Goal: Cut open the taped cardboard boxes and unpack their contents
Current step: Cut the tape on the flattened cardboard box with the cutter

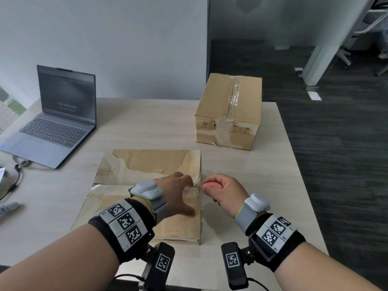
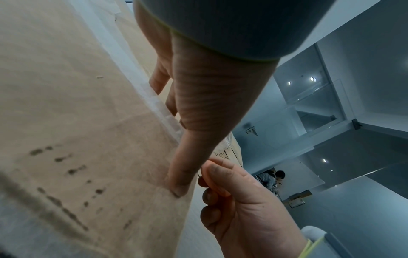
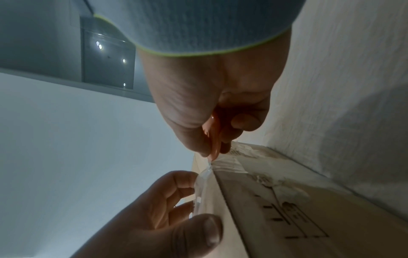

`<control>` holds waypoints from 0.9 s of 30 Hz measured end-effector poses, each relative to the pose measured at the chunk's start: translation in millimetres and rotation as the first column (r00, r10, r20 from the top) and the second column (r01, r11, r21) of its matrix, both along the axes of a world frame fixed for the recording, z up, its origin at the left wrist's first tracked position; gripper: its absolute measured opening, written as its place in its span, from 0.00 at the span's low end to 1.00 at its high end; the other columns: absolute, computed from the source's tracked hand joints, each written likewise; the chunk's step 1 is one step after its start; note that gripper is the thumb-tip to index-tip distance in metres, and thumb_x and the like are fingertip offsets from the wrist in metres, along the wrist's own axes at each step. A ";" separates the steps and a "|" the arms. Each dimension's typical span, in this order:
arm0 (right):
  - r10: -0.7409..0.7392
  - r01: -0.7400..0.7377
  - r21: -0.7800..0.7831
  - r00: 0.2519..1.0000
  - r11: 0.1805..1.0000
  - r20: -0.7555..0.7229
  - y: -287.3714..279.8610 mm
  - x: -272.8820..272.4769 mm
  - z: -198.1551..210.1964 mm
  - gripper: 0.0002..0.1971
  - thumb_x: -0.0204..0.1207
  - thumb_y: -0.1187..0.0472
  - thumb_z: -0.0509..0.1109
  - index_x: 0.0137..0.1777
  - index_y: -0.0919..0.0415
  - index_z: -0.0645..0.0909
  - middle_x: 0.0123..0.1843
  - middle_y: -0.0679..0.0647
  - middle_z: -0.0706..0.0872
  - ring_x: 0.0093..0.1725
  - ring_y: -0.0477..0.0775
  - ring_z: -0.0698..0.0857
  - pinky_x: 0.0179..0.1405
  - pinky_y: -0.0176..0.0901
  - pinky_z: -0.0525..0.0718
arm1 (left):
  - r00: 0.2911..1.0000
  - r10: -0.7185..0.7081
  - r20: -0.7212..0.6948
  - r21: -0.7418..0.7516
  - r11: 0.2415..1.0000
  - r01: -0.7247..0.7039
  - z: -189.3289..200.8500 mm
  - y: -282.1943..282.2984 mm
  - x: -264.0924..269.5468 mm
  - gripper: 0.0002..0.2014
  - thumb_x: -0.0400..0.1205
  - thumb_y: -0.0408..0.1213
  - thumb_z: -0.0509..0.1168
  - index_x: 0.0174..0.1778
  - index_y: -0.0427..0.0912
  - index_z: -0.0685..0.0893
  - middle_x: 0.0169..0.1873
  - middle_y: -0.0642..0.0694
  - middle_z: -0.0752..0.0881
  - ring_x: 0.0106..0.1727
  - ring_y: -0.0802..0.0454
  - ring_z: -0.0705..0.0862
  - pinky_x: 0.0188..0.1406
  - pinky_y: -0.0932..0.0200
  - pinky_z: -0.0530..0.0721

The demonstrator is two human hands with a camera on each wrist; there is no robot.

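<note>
- Evidently, the left hand (image 1: pixel 178 192) lay spread on top of the wide, flat brown cardboard box (image 1: pixel 147 164) near the table's front edge, fingers straight, probably to pin it down for cutting.
- The right hand (image 1: pixel 222 194) was clenched around a small pink plastic cutter (image 1: pixel 212 185), its tip at the clear tape (image 3: pixel 223 165) on the box's right edge, where the seam begins.
- A second, taller taped cardboard box (image 1: pixel 231 110) waited well apart at the pale wooden table (image 1: pixel 147 122)'s far right, seemingly unopened.
- An open grey laptop (image 1: pixel 56 122) sat far left, away from the work.

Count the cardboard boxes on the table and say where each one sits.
2. The near box lies at the front under the left hand. The far box stands behind it, toward the table's right edge.
</note>
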State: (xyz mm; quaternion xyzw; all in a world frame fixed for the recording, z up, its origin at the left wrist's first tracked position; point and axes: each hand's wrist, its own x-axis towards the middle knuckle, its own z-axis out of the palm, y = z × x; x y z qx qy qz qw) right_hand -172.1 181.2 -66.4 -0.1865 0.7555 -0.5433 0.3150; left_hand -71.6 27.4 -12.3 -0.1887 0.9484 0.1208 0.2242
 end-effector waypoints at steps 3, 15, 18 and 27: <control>0.004 -0.004 0.003 1.000 1.000 0.014 -0.7 0.1 1.3 0.07 0.75 0.64 0.76 0.42 0.50 0.88 0.33 0.43 0.87 0.27 0.37 0.78 0.31 0.31 0.77 | 1.000 0.004 -0.002 0.003 1.000 -0.004 0.0 0.1 -0.6 0.40 0.63 0.68 0.79 0.70 0.64 0.76 0.70 0.60 0.78 0.60 0.48 0.84 0.56 0.48 0.86; 0.049 -0.050 0.057 0.999 0.997 0.017 4.3 0.0 3.2 0.04 0.74 0.63 0.76 0.44 0.53 0.89 0.32 0.44 0.85 0.27 0.40 0.78 0.29 0.32 0.77 | 1.000 0.001 -0.013 0.012 1.000 -0.001 1.7 -0.9 0.1 0.40 0.64 0.67 0.79 0.71 0.63 0.76 0.72 0.59 0.76 0.63 0.48 0.82 0.59 0.47 0.85; 0.066 -0.066 0.069 0.998 0.995 0.003 5.2 -0.3 0.4 0.03 0.74 0.63 0.77 0.45 0.55 0.89 0.30 0.43 0.84 0.27 0.39 0.77 0.30 0.32 0.76 | 1.000 -0.001 -0.016 0.012 1.000 0.001 1.2 -1.1 -0.7 0.40 0.64 0.67 0.79 0.71 0.63 0.76 0.72 0.59 0.76 0.62 0.48 0.83 0.58 0.47 0.85; 0.060 -0.062 0.106 0.998 0.992 0.021 11.7 -2.9 1.0 0.04 0.73 0.65 0.74 0.44 0.56 0.87 0.31 0.45 0.83 0.24 0.38 0.75 0.28 0.33 0.74 | 0.985 0.027 -0.169 0.055 0.998 -0.018 -3.5 -8.6 5.3 0.18 0.82 0.44 0.64 0.68 0.63 0.85 0.70 0.60 0.81 0.67 0.53 0.82 0.63 0.54 0.82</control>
